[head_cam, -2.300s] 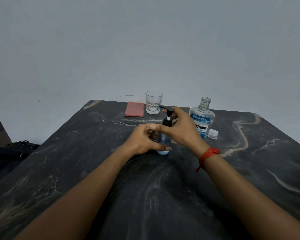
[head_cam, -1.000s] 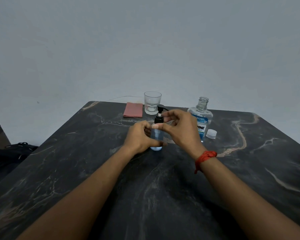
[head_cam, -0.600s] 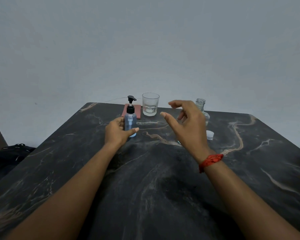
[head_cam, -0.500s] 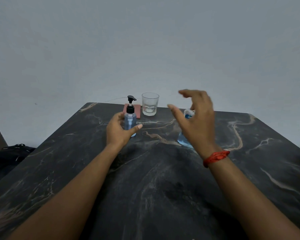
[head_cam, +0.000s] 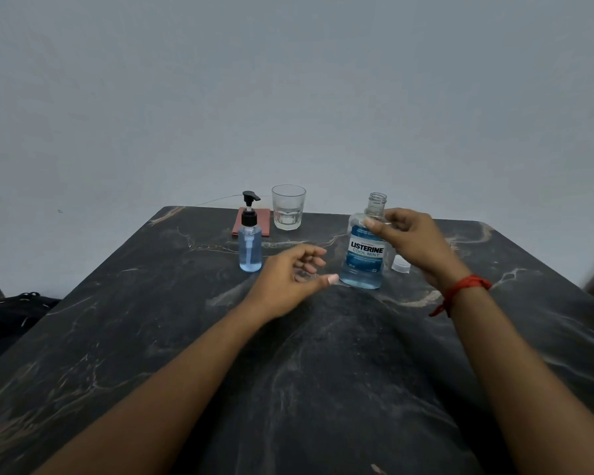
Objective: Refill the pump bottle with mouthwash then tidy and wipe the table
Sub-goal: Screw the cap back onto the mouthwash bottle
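Cap point(head_cam: 400, 266) behind mouthwash bottle point(head_cam: 365, 255); glass point(head_cam: 288, 207) nr cloth point(head_cam: 252, 221).

**Bare arms, one red thread**

Both forearms are bare right up to the bottom edge of the view — no sleeves in sight. The right wrist carries a red thread band point(head_cam: 467, 285), wound round a few times, with a short loose end hanging at its inner side. The left hand point(head_cam: 290, 276) and right hand point(head_cam: 414, 242) wear nothing — no rings, no gloves.

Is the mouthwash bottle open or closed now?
Open. The mouthwash bottle shows a bare threaded neck, and its white cap lies on the table beside it. The right hand grips its shoulder.
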